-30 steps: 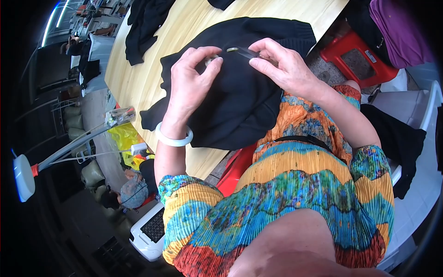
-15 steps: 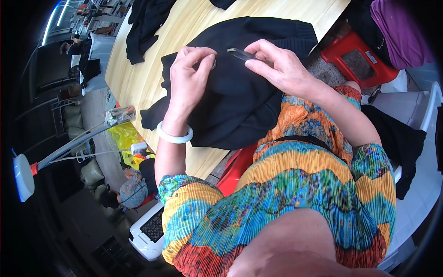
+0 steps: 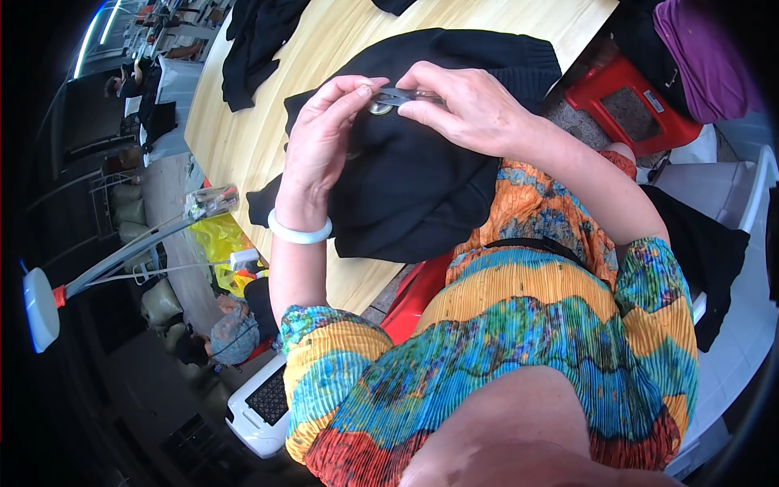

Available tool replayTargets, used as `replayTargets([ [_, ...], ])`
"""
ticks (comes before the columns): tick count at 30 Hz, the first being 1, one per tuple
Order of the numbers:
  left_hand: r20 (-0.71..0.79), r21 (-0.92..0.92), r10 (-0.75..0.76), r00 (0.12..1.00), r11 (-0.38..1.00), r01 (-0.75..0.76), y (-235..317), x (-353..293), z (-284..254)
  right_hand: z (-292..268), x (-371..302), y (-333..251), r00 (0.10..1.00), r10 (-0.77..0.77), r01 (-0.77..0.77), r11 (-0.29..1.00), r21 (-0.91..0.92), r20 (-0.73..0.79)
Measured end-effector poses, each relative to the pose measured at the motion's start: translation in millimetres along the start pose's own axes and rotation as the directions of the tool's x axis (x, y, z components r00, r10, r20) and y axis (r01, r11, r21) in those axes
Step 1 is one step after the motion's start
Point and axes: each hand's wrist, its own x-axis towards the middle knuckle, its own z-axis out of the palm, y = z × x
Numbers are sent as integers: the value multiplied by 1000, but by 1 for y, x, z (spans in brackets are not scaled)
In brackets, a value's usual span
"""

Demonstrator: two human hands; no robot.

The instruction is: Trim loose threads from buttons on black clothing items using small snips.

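Note:
A black knitted garment (image 3: 422,191) lies on the near edge of a long wooden table (image 3: 235,138). My left hand (image 3: 320,142), with a white bangle on its wrist, rests on the garment, its fingertips pinching the fabric at a small round metal piece (image 3: 379,106). My right hand (image 3: 475,105) holds a small grey metal cutting tool (image 3: 399,96) flat over the same spot. Both sets of fingertips meet there. What lies under the fingers is hidden.
A second black garment (image 3: 256,40) lies further up the table. A red stool (image 3: 629,97) and purple cloth (image 3: 706,49) are to the right. At the left, a white lamp arm (image 3: 40,308), a white crate (image 3: 260,406) and a seated person (image 3: 223,341).
My hands have drawn closer together over the garment. The left fingertips now touch the tip of the tool, and a small metal piece shows between them.

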Motion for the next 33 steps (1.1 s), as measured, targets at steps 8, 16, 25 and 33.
replayTargets([
  [8,70,6,2,998,1000,-3,1,2,0,1,2,-1,1000,-1,2,999,-37,27],
  [16,42,-122,-50,998,991,55,-4,6,-6,17,-5,19,993,107,-86,935,344,-42],
  [25,-267,109,175,948,982,-151,-9,17,-40,25,0,28,973,229,-209,788,579,38],
  [33,25,816,644,765,429,-388,-30,-21,-8,24,-1,24,951,304,-280,774,568,55],
])
